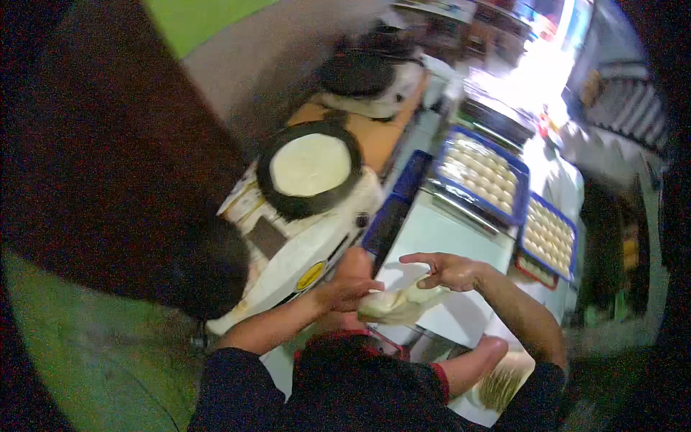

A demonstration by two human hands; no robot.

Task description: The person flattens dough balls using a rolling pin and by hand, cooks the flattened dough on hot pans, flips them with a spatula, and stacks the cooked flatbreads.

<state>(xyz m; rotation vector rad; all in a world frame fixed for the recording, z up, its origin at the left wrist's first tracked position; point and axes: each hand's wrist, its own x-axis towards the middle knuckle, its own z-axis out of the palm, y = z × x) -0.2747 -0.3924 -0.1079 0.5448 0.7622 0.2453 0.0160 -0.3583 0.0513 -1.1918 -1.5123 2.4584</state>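
A pale, floppy piece of dough [392, 308] hangs stretched between my two hands, over the white work surface [448, 234]. My left hand [349, 289] is closed on its left end, fingers pointing right. The right hand [452, 273] grips the other end between thumb and fingers, with the index finger reaching out to the left. Some blur hides the exact fingertip contact. Left of the work surface, a round white flatbread [309, 164] lies flat in a dark pan [269, 173] on a white stove [317, 245].
Beyond the work surface stands a blue tray [520, 193] of several dough balls under shiny film. Another blue-rimmed tray [573, 255] of dough balls is to its right. A second stove with a dark pan [356, 75] sits farther back. A large dark object [122, 144] fills the left.
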